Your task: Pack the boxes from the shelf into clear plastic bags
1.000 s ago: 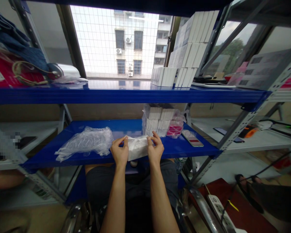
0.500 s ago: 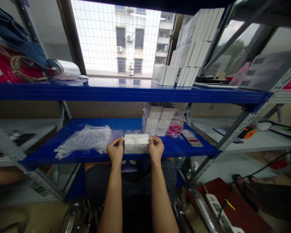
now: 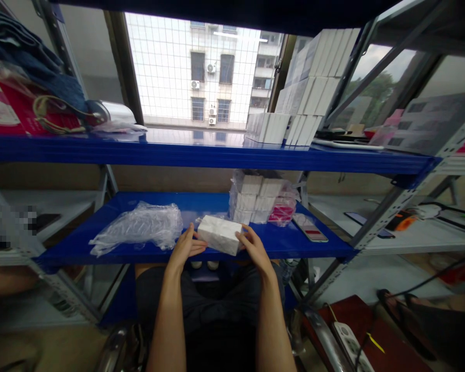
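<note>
A white box (image 3: 219, 235) in clear plastic film is tilted above the front of the blue shelf, its right end turned toward me. My right hand (image 3: 254, 247) grips that right end, thumb on the near face and fingers behind. At the other end is my left hand (image 3: 185, 249), its fingers stretched out and its thumb apart from the box. Those fingertips reach the lower left corner; whether they press on it I cannot tell. Left of my hands lies a pile of clear plastic bags (image 3: 141, 227). Behind the box stand stacked white boxes (image 3: 251, 199) in clear plastic.
A phone (image 3: 310, 227) lies right of the wrapped stack, near a pink package (image 3: 282, 213). The upper blue shelf (image 3: 201, 154) carries tall stacks of white boxes (image 3: 310, 88). Metal uprights (image 3: 387, 206) flank the work shelf. A power strip (image 3: 346, 338) sits low at right.
The box has turned from square-on to slanted, right end nearer me. My left fingers have loosened from a pinch at its left end; my right hand has shifted onto the box's right end.
</note>
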`<action>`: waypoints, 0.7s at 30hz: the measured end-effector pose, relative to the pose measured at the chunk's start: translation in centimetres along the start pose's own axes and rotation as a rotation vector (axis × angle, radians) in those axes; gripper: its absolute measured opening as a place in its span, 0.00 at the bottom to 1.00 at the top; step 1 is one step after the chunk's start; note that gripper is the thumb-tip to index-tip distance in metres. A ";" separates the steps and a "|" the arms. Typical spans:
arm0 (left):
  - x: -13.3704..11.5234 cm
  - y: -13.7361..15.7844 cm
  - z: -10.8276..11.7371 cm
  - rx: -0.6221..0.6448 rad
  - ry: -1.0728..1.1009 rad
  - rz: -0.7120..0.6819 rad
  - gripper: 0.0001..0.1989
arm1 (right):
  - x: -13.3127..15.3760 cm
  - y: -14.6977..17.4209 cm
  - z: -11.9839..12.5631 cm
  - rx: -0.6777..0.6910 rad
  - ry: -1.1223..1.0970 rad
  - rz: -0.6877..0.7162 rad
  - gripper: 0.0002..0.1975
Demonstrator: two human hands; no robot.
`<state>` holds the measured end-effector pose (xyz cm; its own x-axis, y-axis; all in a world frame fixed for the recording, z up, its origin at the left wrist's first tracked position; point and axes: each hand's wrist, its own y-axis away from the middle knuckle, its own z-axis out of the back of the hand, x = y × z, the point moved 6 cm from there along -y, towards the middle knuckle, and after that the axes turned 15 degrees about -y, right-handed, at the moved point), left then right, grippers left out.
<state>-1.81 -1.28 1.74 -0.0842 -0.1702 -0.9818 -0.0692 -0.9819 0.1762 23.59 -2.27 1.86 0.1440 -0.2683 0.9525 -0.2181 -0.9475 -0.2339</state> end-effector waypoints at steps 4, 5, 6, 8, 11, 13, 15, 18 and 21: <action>-0.5 -2.3 -2.2 -0.044 0.010 -0.133 0.26 | -1.2 -0.4 -1.7 -0.050 0.000 0.039 0.29; -0.7 -3.0 -3.1 -0.062 -0.033 -0.179 0.27 | -1.6 -0.6 -2.2 -0.066 0.006 0.050 0.29; -1.0 -3.7 -4.0 -0.090 -0.094 -0.222 0.28 | -2.1 -0.8 -2.6 -0.080 0.011 0.056 0.29; -1.6 -5.2 -5.6 -0.165 -0.232 -0.290 0.30 | -3.0 -1.6 -3.2 -0.093 0.007 0.048 0.30; -2.7 -7.2 -7.5 -0.230 -0.364 -0.330 0.32 | -3.8 -3.0 -3.7 -0.107 -0.012 0.019 0.33; -3.3 -8.3 -8.3 -0.228 -0.386 -0.333 0.33 | -4.0 -3.9 -3.6 -0.125 0.007 0.002 0.34; -3.5 -9.1 -8.7 -0.224 -0.388 -0.334 0.34 | -4.0 -4.4 -3.5 -0.135 0.051 0.000 0.34; -2.9 -9.3 -8.9 -0.246 -0.402 -0.335 0.36 | -3.7 -4.6 -3.3 -0.165 0.168 0.057 0.29; -2.1 -8.2 -8.6 -0.215 -0.436 -0.394 0.37 | -3.2 -4.2 -3.1 -0.225 0.276 0.127 0.25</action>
<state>7.52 6.42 1.69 -0.4940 0.2132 -0.8429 0.0204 -0.9664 -0.2564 21.03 3.11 0.35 -0.1570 -0.2947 0.9426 -0.4283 -0.8397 -0.3339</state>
